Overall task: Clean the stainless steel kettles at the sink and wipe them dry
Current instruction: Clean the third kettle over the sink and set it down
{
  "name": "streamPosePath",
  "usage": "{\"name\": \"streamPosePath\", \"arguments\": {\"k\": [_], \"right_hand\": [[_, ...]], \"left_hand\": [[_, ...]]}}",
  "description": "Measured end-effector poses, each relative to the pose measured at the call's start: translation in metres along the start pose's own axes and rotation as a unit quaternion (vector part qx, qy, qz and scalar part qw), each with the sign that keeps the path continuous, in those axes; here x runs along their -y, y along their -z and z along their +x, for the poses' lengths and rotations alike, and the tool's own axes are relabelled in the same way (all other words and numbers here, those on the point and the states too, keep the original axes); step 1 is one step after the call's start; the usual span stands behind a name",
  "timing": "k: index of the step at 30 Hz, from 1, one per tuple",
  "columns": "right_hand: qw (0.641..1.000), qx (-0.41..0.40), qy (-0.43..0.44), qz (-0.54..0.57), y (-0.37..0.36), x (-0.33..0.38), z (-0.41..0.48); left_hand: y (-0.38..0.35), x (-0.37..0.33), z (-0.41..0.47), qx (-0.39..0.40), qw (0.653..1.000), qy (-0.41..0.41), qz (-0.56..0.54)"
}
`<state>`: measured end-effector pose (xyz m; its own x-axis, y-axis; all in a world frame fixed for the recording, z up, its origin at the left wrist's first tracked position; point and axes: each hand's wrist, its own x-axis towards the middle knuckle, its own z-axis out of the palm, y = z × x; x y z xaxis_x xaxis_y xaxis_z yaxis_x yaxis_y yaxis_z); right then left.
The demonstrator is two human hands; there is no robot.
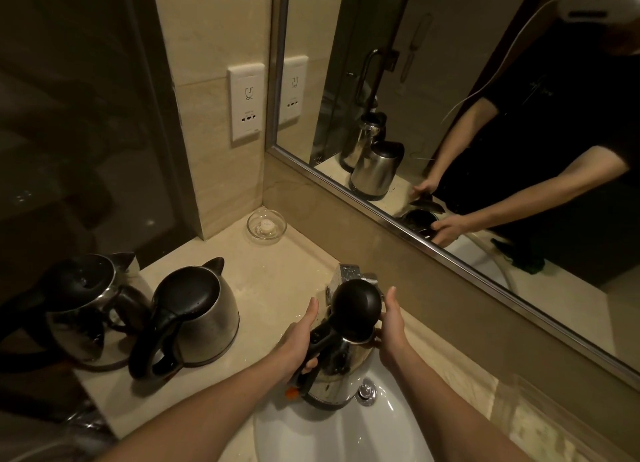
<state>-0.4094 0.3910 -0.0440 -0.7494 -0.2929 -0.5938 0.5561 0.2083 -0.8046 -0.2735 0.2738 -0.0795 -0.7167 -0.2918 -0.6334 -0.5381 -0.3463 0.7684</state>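
Over the white sink (332, 437) I hold a stainless steel kettle (334, 371) with its black lid (356, 306) flipped up. My left hand (299, 344) grips the kettle's black handle. My right hand (391, 326) rests against the kettle's rim, beside the raised lid. The chrome faucet (349, 274) stands just behind the lid. Two more steel kettles stand on the counter at the left: one (197, 316) near the sink, another (86, 306) at the far left edge.
A beige stone counter (277, 274) wraps around the sink. A small glass dish (266, 226) sits in the back corner under a wall socket (246, 105). A large mirror (450, 98) rises behind the faucet. A chrome drain knob (367, 392) sits in the basin.
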Motion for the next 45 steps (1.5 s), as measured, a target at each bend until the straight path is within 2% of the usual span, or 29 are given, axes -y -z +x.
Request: {"name": "streamPosePath", "arguments": {"k": [5,17,22,29,45], "right_hand": [[1.0,0.016,0.001,-0.003,0.003,-0.003,-0.003],[0.988,0.124,0.009,-0.087,0.016,-0.013,-0.034],[0.99,0.105,0.015,-0.09,0.022,-0.015,-0.048],[0.994,0.038,0.037,-0.092,0.02,-0.021,-0.07],[0.985,0.005,0.116,-0.131,-0.046,-0.016,-0.09]], "left_hand": [[-0.001,0.005,0.0,0.002,1.0,0.0,0.024],[0.004,0.011,-0.024,0.002,1.0,0.013,0.007],[-0.003,0.009,-0.045,-0.011,1.0,0.012,-0.011],[0.002,0.018,-0.069,0.002,0.999,0.005,-0.034],[0.054,0.012,-0.106,-0.021,0.998,-0.029,-0.06]]}}
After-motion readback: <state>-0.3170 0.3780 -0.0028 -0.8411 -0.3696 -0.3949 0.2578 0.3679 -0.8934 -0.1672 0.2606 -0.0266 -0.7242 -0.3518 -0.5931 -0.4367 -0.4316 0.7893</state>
